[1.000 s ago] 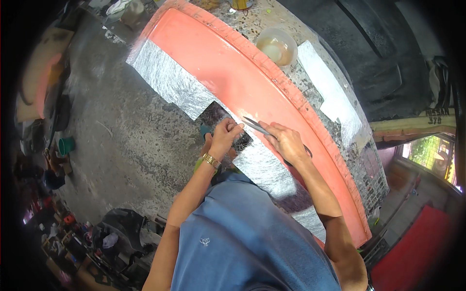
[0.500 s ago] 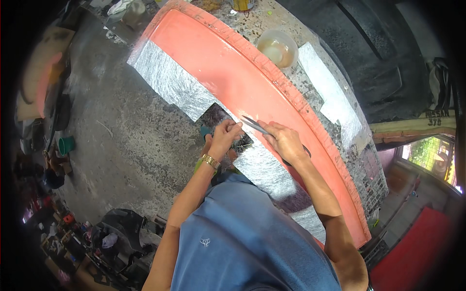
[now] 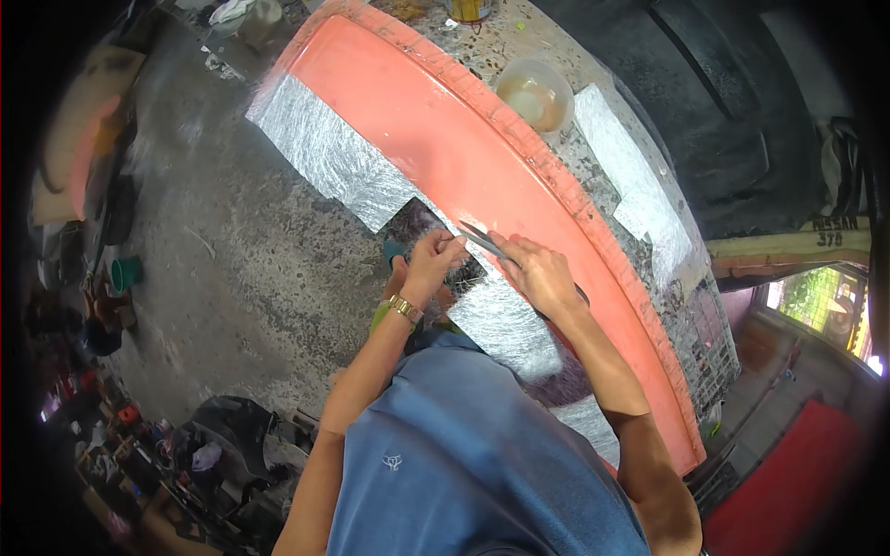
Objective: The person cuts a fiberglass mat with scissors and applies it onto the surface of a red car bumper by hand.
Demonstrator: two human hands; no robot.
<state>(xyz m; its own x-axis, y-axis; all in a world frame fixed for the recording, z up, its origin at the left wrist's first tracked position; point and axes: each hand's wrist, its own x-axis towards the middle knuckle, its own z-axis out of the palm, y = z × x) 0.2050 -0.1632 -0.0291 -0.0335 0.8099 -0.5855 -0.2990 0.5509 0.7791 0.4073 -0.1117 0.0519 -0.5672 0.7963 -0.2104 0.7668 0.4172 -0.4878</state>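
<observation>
My right hand [image 3: 540,275] grips a pair of scissors [image 3: 484,243], blades pointing away to the upper left over the mould's near edge. Beside the blades, my left hand [image 3: 438,259] has its thumb and fingers pinched on a narrow edge of white fibreglass mat; the exact hold is partly hidden. The fibreglass mat [image 3: 324,153] hangs over the near side of a long, curved salmon-pink mould [image 3: 436,148]. A square gap in it lies just beyond my left hand, and more mat [image 3: 505,324] hangs nearer my body.
A clear plastic tub [image 3: 535,95] with pale residue stands beyond the mould, next to a loose white mat piece [image 3: 630,176] on the stained bench. A tin [image 3: 468,9] is at the far edge. Below left are a green bucket [image 3: 125,273] and cluttered items on the floor.
My right hand has turned slightly, and less of the scissors' handle shows behind it. The blades stay at the mat's edge, and my left hand keeps almost the same place.
</observation>
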